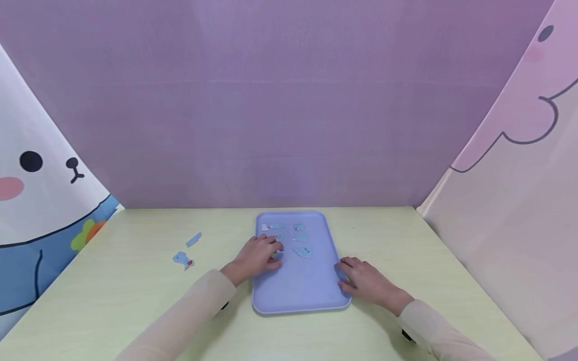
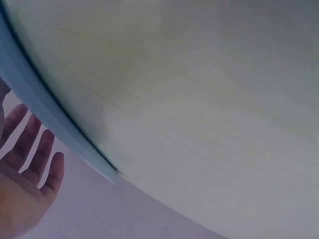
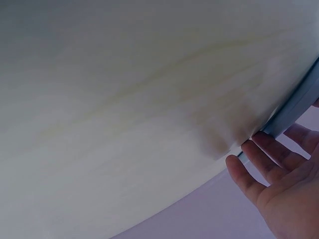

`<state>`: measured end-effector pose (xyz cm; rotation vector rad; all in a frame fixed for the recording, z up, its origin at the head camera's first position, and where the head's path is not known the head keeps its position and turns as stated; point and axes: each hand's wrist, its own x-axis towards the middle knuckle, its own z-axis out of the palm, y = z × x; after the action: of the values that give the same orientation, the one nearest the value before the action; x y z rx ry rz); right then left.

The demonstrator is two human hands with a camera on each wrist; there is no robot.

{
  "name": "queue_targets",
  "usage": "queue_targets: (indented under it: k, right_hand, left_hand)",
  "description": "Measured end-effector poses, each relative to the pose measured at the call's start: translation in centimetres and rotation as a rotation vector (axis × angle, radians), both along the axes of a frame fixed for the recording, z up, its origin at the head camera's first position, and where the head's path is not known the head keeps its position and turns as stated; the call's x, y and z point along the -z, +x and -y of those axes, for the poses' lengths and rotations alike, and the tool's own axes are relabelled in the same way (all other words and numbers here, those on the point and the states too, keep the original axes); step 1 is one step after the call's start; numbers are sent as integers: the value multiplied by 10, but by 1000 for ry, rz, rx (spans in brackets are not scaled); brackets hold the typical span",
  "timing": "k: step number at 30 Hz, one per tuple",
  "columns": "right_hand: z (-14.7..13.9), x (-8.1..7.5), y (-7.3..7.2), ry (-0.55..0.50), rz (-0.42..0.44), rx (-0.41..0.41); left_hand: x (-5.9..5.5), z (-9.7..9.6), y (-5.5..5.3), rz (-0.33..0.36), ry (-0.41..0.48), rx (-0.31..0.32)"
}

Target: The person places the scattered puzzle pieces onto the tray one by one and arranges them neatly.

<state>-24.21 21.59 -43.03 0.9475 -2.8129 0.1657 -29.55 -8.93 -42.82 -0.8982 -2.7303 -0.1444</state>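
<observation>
A lilac-blue tray (image 1: 300,291) lies on the table with several cut-out, pale blue picture pieces (image 1: 303,252) in its upper part. My left hand (image 1: 258,256) reaches over the tray's left side, fingers bent gently downward. Under its fingertips a piece with red and green (image 1: 272,257) shows in part, mostly hidden by the hand. At the tray's right rim rests my right hand (image 1: 365,281), its fingers spread along the edge. In the left wrist view the left fingers (image 2: 41,154) are apart behind the tray rim. The right fingertips (image 3: 239,172) touch the rim from outside.
Left of the tray, a narrow blue strip piece (image 1: 193,239) and an irregular blue piece with a red spot (image 1: 182,259) lie on the pale wooden table (image 1: 135,296). A purple backdrop (image 1: 289,125) rises behind, with printed cloth at both sides.
</observation>
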Motion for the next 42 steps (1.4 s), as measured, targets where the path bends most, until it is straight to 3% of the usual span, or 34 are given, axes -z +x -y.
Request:
queue_targets:
  k: [6, 15, 25, 33, 42]
  right_hand:
    - [0, 0, 0, 4, 2, -3]
    - [-1, 1, 0, 5, -4, -4]
    - [0, 0, 1, 0, 9, 2]
    - [1, 0, 0, -3, 11, 3]
    - [1, 1, 0, -3, 9, 2]
  left_hand:
    - [-3, 17, 3, -11, 45, -9]
    - [-10, 39, 9, 19, 57, -76]
    - [-6, 66, 15, -33, 59, -76]
    - [-6, 86, 22, -27, 38, -98]
    - [1, 114, 29, -35, 42, -118]
